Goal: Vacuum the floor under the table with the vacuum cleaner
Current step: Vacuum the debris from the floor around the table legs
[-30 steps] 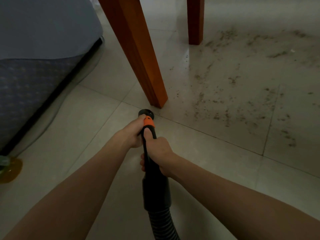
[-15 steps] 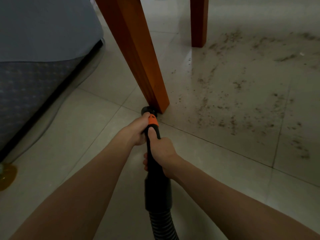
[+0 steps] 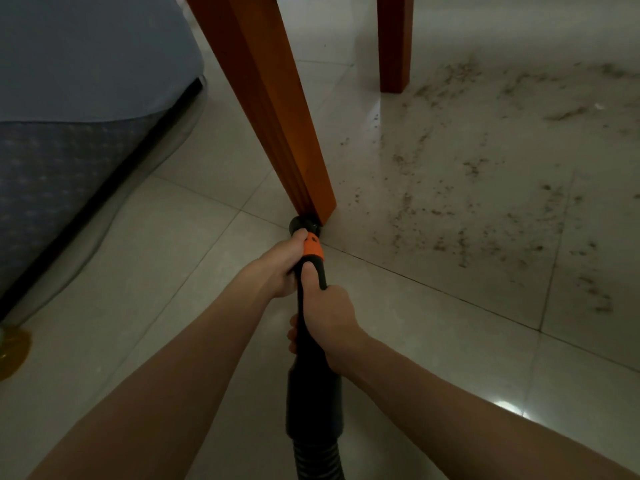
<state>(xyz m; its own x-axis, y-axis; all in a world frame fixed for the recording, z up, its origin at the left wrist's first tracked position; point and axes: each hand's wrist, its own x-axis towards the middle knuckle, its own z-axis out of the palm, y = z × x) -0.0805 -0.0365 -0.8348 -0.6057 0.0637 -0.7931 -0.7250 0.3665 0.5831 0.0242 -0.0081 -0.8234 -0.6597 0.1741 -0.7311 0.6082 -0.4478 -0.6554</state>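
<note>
I hold a black vacuum hose wand (image 3: 313,386) with an orange collar (image 3: 312,249) in both hands. My left hand (image 3: 277,268) grips it just behind the collar, and my right hand (image 3: 327,323) grips the black handle a little lower. The round black nozzle tip (image 3: 302,224) sits on the tiled floor right at the foot of the near orange wooden table leg (image 3: 277,116). Dark crumbs and dirt (image 3: 485,188) are scattered over the tiles to the right, under the table. The ribbed hose (image 3: 317,462) runs off the bottom edge.
A second wooden table leg (image 3: 394,43) stands further back. A bed or sofa with a blue-grey cover (image 3: 76,98) fills the left side, with a yellowish foot (image 3: 12,348) at its near corner. Pale tiles (image 3: 467,368) lie in front of the dirt.
The nozzle has moved forward from just short of the near table leg to its foot. Both hands keep the same grip on the wand.
</note>
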